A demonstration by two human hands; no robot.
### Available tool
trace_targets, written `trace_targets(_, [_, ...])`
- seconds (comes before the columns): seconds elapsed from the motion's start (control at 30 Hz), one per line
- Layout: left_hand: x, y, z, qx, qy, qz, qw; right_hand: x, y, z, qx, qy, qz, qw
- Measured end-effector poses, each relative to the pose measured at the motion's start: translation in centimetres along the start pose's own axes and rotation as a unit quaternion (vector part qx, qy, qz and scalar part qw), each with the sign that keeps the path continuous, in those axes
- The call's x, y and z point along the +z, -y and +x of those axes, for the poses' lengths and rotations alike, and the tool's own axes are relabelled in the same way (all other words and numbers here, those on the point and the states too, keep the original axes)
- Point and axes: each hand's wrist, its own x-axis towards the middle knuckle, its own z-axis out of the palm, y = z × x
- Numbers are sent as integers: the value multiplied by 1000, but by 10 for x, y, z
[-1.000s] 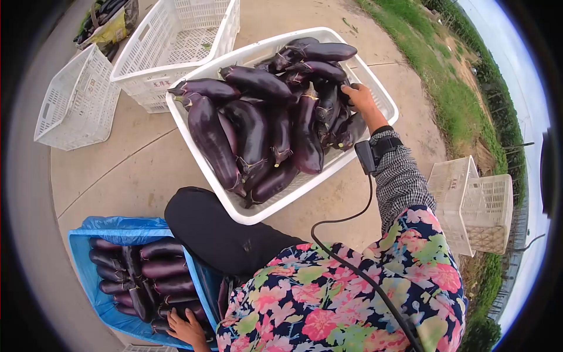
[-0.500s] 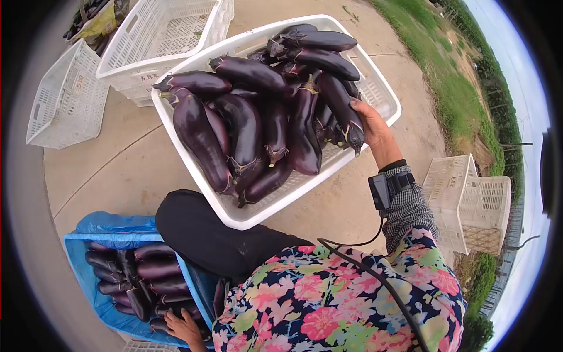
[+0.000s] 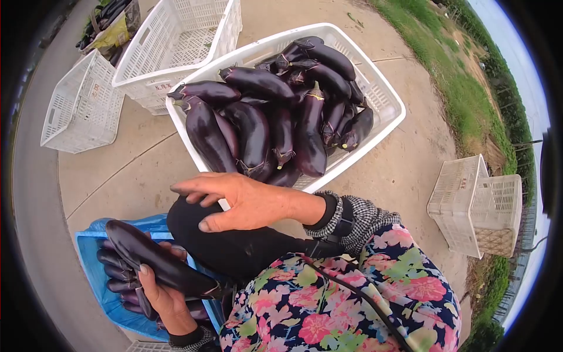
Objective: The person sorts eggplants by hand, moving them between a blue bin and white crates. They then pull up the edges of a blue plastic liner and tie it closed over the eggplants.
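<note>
My left hand (image 3: 165,293) is wrapped round a large dark purple eggplant (image 3: 161,261), tilted above the blue-lined crate (image 3: 88,258). More eggplants lie side by side in that crate, partly hidden by the held one and the hand. My right hand (image 3: 240,202) is empty, its fingers apart, over my knee and the near edge of the white crate (image 3: 384,120). A heap of loose eggplants (image 3: 252,132) fills much of the white crate, stems pointing various ways.
A large white crate (image 3: 132,76) and a smaller one (image 3: 61,126) stand at upper left, near a yellow bag (image 3: 111,35) with eggplants. More pale crates (image 3: 460,199) stand at right on the concrete (image 3: 117,176). Grass (image 3: 434,76) borders it.
My right hand has left the eggplant it held at the white crate's right side and moved left and toward me. My left hand has risen from the blue-lined crate and now holds an eggplant.
</note>
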Motion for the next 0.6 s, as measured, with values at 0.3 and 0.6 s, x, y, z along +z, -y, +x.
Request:
trace_targets(0.3, [-111,-22,-46,37,-231,-66,970,-312,-92,-94,249,-494,-529,644])
trace_targets(0.6, [-118,-17,-52,10,-326,-50,944,-372,-74,-49,300,-313,-593,679])
